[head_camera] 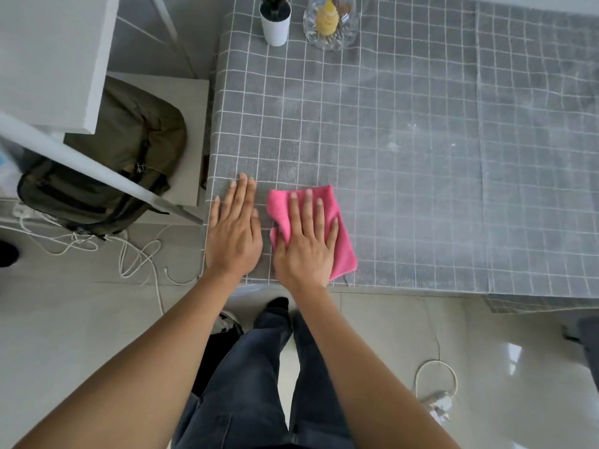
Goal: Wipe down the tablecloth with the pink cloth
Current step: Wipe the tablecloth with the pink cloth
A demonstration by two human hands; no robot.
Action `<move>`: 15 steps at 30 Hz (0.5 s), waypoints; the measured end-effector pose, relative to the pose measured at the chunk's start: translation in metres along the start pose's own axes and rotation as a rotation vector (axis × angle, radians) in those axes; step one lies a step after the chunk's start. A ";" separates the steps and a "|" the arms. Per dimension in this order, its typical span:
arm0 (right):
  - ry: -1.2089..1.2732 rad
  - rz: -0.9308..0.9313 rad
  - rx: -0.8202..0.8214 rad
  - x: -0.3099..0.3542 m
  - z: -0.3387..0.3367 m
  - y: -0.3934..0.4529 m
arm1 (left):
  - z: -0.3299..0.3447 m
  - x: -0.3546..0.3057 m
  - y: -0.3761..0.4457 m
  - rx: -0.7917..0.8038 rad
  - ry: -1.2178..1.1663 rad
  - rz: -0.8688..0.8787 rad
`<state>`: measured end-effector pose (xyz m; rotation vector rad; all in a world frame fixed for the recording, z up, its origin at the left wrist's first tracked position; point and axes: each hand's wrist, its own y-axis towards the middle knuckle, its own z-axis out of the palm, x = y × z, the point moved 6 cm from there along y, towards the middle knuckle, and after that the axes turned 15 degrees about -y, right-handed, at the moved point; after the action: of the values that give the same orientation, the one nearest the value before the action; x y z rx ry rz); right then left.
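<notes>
**Wiping starts at the table's near corner**

A pink cloth [312, 231] lies partly bunched on the grey checked tablecloth [421, 131], close to the near edge at about 6 o'clock of the table. The right hand [306, 244] presses it flat, fingers straight and spread, apparently to drive the cloth across the fabric. Just beside it at 9 o'clock, the left hand [234, 230] rests flat and released on the bare tablecloth, probably pinning the fabric so it does not slide. Pale smears show toward 2 o'clock, so much wiping seems left. At 12 o'clock stand 1 small white plant pot [275, 24] and 1 glass dish [330, 22]. A green backpack [107, 163] sits off the table at 9 o'clock.
</notes>
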<state>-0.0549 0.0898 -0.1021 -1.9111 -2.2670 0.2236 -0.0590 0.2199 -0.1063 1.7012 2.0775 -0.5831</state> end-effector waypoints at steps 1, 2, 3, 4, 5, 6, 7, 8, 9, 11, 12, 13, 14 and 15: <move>0.011 -0.018 -0.010 0.000 0.001 -0.002 | 0.000 0.000 0.000 -0.003 0.002 0.005; 0.006 -0.048 -0.021 -0.005 0.001 -0.003 | 0.000 0.000 0.000 -0.005 0.003 0.009; -0.011 -0.081 -0.033 -0.013 0.001 -0.005 | 0.000 0.000 -0.001 -0.006 0.004 0.010; -0.030 -0.099 -0.040 -0.023 0.001 -0.006 | 0.000 0.000 -0.001 -0.007 0.004 0.008; -0.048 -0.088 -0.040 -0.037 0.000 -0.006 | 0.000 0.001 0.000 -0.006 0.003 0.005; -0.067 -0.055 -0.030 -0.054 -0.001 -0.006 | 0.000 0.001 0.000 -0.003 0.003 0.002; -0.086 -0.007 -0.008 -0.073 0.000 -0.006 | 0.001 0.001 0.000 0.002 0.002 0.000; -0.097 0.053 0.015 -0.095 0.001 -0.007 | 0.001 0.001 -0.001 0.006 0.002 0.000; -0.096 0.119 0.027 -0.115 0.001 -0.010 | 0.001 0.001 -0.001 0.009 0.004 0.000; -0.070 0.214 0.018 -0.143 -0.001 -0.015 | 0.002 0.003 0.000 0.012 0.016 -0.004; -0.055 0.235 0.012 -0.148 -0.001 -0.016 | 0.002 0.003 0.000 0.014 0.024 -0.005; -0.042 0.252 0.008 -0.147 0.000 -0.016 | 0.002 0.003 0.000 0.019 0.029 -0.004; -0.023 0.280 0.005 -0.143 0.000 -0.017 | 0.003 0.004 -0.001 0.028 0.029 -0.002; 0.001 0.324 -0.001 -0.137 -0.001 -0.018 | 0.003 0.004 -0.006 0.037 0.028 0.005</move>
<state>-0.0490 -0.0487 -0.1015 -2.2697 -1.9448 0.2612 -0.0651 0.2204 -0.1102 1.7438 2.0939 -0.6034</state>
